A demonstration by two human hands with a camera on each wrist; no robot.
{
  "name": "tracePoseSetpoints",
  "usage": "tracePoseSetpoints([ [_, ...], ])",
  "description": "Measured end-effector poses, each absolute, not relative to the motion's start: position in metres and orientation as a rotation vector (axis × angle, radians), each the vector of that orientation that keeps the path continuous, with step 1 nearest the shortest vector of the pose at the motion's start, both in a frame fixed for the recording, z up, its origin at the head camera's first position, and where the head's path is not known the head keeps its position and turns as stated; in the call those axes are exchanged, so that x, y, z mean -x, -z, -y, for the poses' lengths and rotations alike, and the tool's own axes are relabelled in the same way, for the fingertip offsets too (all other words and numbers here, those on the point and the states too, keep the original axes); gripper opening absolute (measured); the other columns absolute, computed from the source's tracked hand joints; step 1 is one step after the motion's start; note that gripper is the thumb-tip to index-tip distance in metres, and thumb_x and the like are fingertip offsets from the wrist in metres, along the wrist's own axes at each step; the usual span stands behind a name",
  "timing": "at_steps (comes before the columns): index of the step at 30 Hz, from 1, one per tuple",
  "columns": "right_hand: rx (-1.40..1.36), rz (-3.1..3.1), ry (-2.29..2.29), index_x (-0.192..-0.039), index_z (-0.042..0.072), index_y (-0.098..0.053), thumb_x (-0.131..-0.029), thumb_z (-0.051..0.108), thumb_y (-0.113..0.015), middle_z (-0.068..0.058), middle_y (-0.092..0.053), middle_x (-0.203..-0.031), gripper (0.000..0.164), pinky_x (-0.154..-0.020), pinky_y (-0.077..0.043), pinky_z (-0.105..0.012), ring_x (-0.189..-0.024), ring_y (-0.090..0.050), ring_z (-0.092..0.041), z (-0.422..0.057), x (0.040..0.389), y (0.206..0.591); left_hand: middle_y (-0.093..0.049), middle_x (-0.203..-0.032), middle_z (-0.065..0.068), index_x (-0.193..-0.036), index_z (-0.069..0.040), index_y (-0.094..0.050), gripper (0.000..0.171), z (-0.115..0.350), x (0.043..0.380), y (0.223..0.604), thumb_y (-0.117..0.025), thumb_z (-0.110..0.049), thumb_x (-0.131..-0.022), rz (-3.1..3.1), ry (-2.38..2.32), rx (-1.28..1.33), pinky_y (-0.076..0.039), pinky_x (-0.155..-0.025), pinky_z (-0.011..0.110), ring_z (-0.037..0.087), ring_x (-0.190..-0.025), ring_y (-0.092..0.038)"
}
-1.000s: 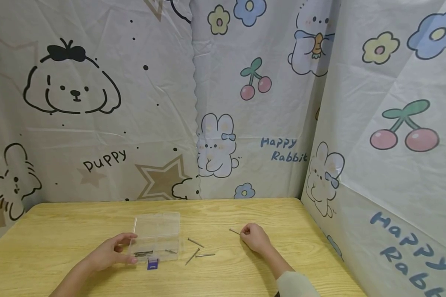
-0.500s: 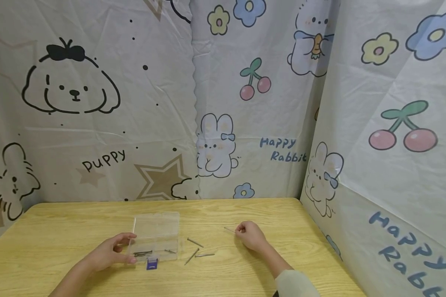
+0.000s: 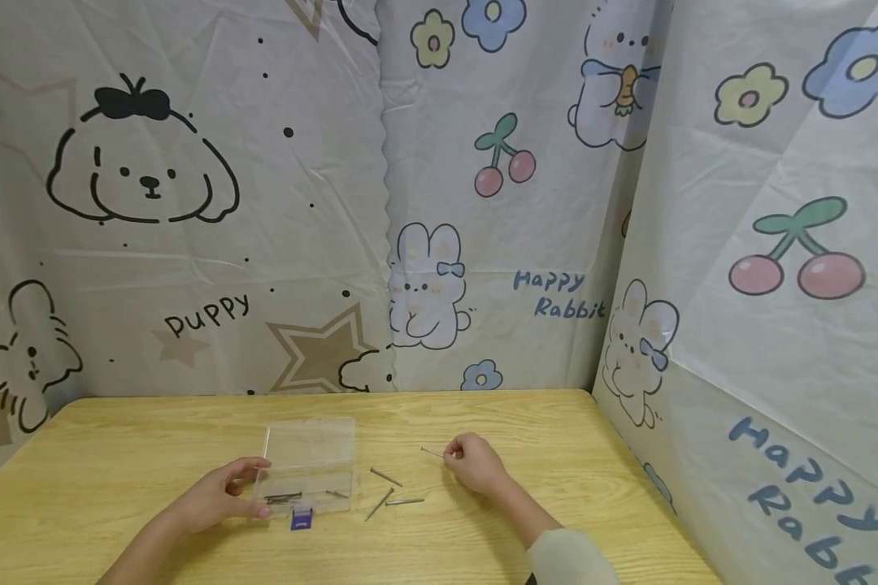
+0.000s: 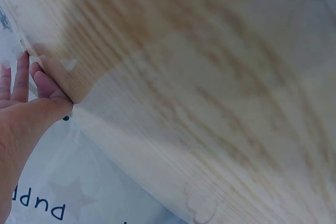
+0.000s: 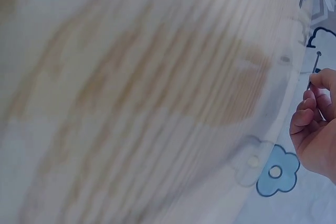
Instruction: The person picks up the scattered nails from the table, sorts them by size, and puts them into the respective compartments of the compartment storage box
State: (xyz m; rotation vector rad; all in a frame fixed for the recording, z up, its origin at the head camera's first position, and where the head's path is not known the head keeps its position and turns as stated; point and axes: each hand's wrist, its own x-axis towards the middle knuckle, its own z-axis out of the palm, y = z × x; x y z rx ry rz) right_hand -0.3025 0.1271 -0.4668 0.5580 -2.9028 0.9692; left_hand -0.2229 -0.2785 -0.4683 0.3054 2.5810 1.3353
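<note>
A clear plastic box (image 3: pixel 310 443) with its lid raised lies left of centre on the table. Its blue latch (image 3: pixel 302 518) faces the front, and several nails (image 3: pixel 284 498) lie in its compartments. At the left side of the box, my left hand (image 3: pixel 215 493) holds it between thumb and fingers; the left wrist view catches this hand (image 4: pixel 26 103) at its edge. My right hand (image 3: pixel 475 465) pinches a nail (image 3: pixel 430 452) by one end, the head pointing left. In the right wrist view the nail (image 5: pixel 316 62) sticks out past the fingertips.
Three loose nails (image 3: pixel 386 477) lie on the table just right of the box. The wooden table (image 3: pixel 541 422) ends at a printed cloth backdrop (image 3: pixel 322 268) behind, and another cloth (image 3: pixel 761 357) hangs along the right side.
My right hand has moved left with the pinched nail, closer to the box and the loose nails. My left hand and the box have stayed in place.
</note>
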Motion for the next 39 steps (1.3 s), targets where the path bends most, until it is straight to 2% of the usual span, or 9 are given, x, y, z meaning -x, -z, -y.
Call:
tracePoseSetpoints([
  [20,-0.669,2.92,-0.899,-0.084,0.008,-0.066,-0.087,0.013,-0.059,0.003,-0.051,-0.075,0.009,-0.059,-0.038,-0.02,-0.067,-0.043,-0.008,-0.093,0.3,0.464,-0.048,-0.132,0.027,-0.136,0.001,-0.039,0.071,0.279,0.224,0.469,-0.074,-0.027,-0.08,-2.588,-1.338,-0.342,-0.041,-0.095,0.055,0.043,-0.117,-0.046],
  [30,-0.741,2.918,-0.935,-0.084,0.005,-0.067,-0.086,0.01,-0.059,0.003,-0.049,-0.071,0.01,-0.055,-0.038,-0.019,-0.062,-0.042,-0.006,-0.077,0.296,0.457,-0.048,-0.132,0.026,-0.136,0.001,-0.039,0.072,0.279,0.224,0.471,-0.074,-0.028,-0.08,-2.589,-1.336,-0.332,-0.041,-0.096,0.056,0.044,-0.119,-0.044],
  [39,-0.779,2.925,-0.922,-0.085,0.006,-0.068,-0.088,0.013,-0.06,0.006,-0.049,-0.07,0.011,-0.054,-0.037,-0.017,-0.059,-0.041,-0.004,-0.063,0.294,0.453,-0.048,-0.132,0.026,-0.136,-0.001,-0.04,0.073,0.278,0.223,0.469,-0.076,-0.028,-0.078,-2.587,-1.346,-0.27,-0.041,-0.095,0.056,0.043,-0.116,-0.046],
])
